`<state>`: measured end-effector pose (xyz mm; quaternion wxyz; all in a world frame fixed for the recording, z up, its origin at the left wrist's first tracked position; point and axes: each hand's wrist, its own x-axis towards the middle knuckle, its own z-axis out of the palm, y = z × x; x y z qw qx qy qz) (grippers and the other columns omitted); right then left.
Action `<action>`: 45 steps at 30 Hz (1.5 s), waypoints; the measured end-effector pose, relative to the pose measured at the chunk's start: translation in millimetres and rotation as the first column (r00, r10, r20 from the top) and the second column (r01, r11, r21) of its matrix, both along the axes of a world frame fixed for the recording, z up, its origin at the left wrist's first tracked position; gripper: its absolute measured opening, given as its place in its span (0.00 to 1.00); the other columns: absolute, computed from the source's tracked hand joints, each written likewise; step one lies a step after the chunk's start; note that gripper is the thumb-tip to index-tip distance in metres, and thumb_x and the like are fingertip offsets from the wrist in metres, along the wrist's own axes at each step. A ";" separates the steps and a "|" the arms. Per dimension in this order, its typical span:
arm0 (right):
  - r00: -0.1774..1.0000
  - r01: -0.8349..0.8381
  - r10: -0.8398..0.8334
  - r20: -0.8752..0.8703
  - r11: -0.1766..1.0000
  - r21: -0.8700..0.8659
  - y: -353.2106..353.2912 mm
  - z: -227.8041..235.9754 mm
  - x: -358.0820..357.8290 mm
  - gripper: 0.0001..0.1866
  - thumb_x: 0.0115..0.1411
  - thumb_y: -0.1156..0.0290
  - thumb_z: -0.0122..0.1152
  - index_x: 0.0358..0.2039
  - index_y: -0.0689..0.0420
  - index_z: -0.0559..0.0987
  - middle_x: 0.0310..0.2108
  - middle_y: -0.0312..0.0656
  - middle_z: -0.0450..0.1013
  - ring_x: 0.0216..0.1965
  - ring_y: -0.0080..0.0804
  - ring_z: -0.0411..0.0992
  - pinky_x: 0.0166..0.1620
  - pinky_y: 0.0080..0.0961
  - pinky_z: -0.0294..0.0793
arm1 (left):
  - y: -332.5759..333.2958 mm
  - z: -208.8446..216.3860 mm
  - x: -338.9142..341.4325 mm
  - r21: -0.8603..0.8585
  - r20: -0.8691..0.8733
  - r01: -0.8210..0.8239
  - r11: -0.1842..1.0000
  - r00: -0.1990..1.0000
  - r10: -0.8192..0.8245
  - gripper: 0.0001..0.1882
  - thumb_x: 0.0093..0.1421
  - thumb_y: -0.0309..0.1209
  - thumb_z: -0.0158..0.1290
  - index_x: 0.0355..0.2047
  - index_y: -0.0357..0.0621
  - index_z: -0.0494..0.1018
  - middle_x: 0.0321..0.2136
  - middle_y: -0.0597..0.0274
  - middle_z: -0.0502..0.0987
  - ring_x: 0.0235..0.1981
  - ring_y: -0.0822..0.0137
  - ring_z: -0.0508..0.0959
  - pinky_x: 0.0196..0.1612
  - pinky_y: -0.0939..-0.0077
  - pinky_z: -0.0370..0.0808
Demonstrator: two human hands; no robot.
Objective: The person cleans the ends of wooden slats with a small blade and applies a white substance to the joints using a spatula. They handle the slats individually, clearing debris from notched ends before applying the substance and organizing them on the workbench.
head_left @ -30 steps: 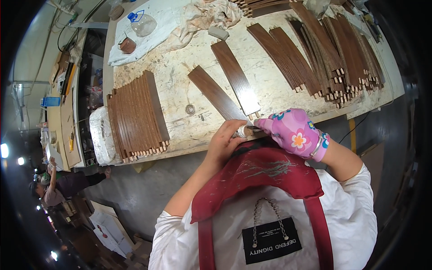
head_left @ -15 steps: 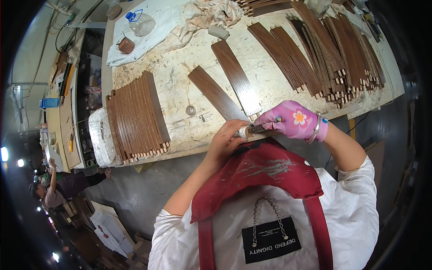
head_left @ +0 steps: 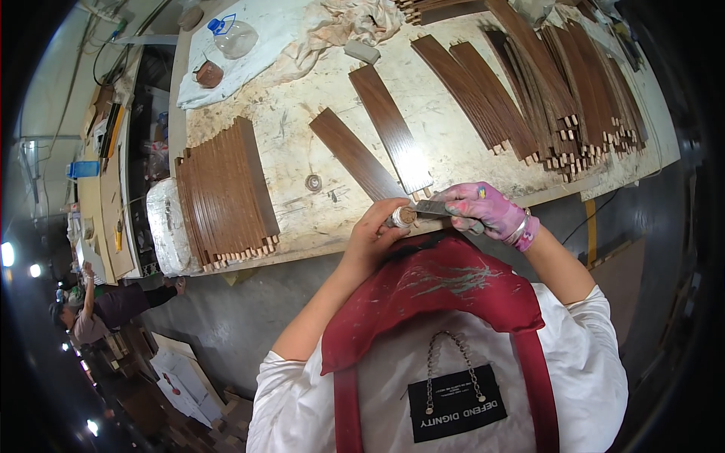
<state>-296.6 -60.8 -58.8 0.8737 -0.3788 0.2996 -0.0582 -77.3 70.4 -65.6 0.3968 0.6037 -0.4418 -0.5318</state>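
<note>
My bare left hand (head_left: 373, 229) is closed around a small white jar (head_left: 405, 218) with brown paste in its mouth, held at the table's near edge. In a pink flowered glove, my right hand (head_left: 489, 213) grips a flat metal scraper blade (head_left: 432, 207), its far end beside the jar's rim. The glove's fingertips look smudged. Just beyond my hands lie two dark brown wooden slats, a left one (head_left: 353, 151) and a right one (head_left: 387, 124). The left slat's near end is partly hidden by my left hand. Pale dowels stick out of the right slat's near end.
A row of slats (head_left: 226, 189) stands on the left beside a wrapped white block (head_left: 166, 226). More slats (head_left: 472, 94) and a large pile (head_left: 581, 90) fill the right. Toward the back are a grey block (head_left: 362, 51), crumpled cloth (head_left: 332, 38) and a clear jug (head_left: 238, 39).
The right hand has turned over, showing the glove's smudged finger side, and the blade has drawn out from the jar's mouth. The jar has tilted so its brown contents show.
</note>
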 end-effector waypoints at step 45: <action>0.696 -0.682 0.669 -0.262 0.501 -0.532 -68.2 39.4 28.8 0.14 0.53 0.71 0.55 0.40 0.58 0.81 0.29 0.38 0.78 0.28 0.20 0.72 0.33 0.20 0.71 | 6.1 -17.4 -9.5 0.063 -0.281 0.214 0.975 0.941 -0.188 0.21 0.60 0.23 0.50 0.55 0.41 0.65 0.51 0.62 0.69 0.53 0.71 0.67 0.56 0.78 0.62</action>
